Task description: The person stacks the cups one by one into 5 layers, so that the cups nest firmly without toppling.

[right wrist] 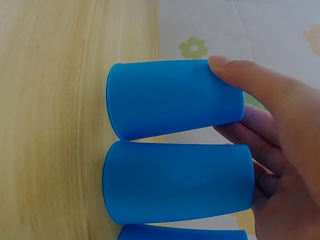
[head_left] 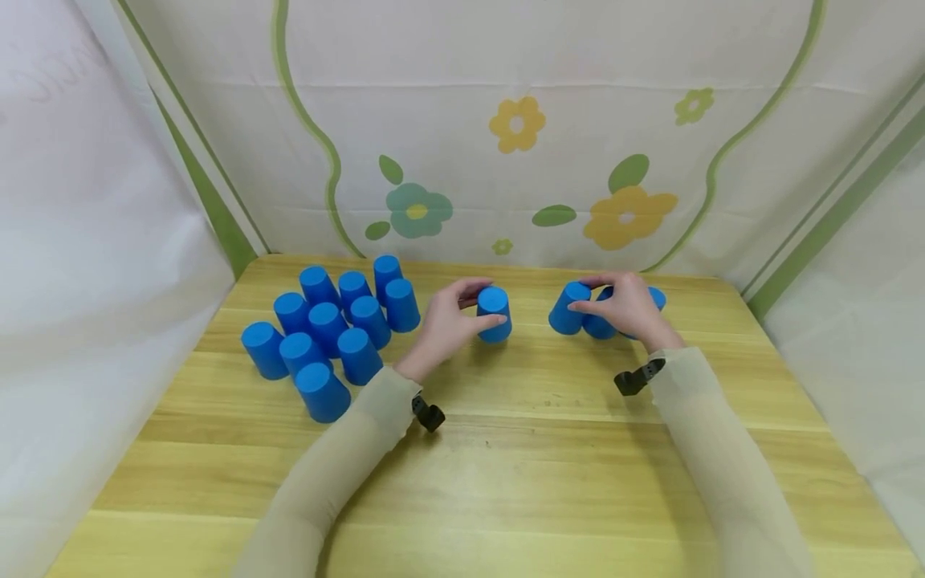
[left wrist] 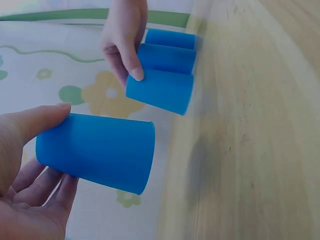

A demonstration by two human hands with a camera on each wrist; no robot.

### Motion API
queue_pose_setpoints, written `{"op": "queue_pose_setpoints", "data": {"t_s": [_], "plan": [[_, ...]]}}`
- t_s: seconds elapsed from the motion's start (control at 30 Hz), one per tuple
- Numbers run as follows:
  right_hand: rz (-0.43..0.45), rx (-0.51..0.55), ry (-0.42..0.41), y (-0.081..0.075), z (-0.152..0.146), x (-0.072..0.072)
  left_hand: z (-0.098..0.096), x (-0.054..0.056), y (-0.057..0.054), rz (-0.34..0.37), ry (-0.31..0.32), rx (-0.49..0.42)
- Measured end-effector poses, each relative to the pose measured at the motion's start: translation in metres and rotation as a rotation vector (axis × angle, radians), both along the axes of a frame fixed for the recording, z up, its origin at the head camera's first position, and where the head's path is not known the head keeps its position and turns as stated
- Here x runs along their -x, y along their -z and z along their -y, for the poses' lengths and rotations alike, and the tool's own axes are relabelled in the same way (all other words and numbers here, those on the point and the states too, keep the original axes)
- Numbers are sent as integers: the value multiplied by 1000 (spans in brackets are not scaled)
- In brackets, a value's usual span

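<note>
My left hand (head_left: 450,323) grips an upside-down blue cup (head_left: 495,315) near its closed end, thumb on one side and fingers on the other. In the left wrist view this cup (left wrist: 97,152) hangs off the table surface. To the right, my right hand (head_left: 623,307) pinches another upside-down blue cup (head_left: 568,309) by its upper part. That cup (right wrist: 175,100) is the leftmost in a row of 3. The middle cup (right wrist: 177,182) stands right beside it, under the palm. The third cup (head_left: 657,298) is partly hidden behind the right hand.
Several more upside-down blue cups (head_left: 328,329) stand grouped on the left of the wooden table (head_left: 535,482). A white curtain with printed flowers (head_left: 516,125) hangs behind the table, and white fabric (head_left: 94,241) flanks it. Each wrist wears a small black camera (head_left: 428,413).
</note>
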State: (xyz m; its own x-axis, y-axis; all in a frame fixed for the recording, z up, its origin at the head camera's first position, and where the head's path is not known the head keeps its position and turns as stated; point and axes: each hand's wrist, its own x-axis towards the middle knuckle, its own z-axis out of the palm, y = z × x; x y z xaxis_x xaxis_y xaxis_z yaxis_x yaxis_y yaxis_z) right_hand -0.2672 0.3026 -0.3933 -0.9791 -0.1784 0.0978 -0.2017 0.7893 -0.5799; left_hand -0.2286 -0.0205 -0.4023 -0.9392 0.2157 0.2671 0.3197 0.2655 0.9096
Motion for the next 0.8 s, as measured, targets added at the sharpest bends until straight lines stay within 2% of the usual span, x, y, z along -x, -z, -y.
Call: {"op": "queue_pose_setpoints", "data": {"t_s": [0.23,0.47,0.8], "plan": [[22,10,7,1,0,1,-27,24,6,66,-9,-17],[12,9,7,1,1,2,-50,41,12,68,33,-17],[19,14,3,-2,1,1,-73,54,22,96,13,56]]}}
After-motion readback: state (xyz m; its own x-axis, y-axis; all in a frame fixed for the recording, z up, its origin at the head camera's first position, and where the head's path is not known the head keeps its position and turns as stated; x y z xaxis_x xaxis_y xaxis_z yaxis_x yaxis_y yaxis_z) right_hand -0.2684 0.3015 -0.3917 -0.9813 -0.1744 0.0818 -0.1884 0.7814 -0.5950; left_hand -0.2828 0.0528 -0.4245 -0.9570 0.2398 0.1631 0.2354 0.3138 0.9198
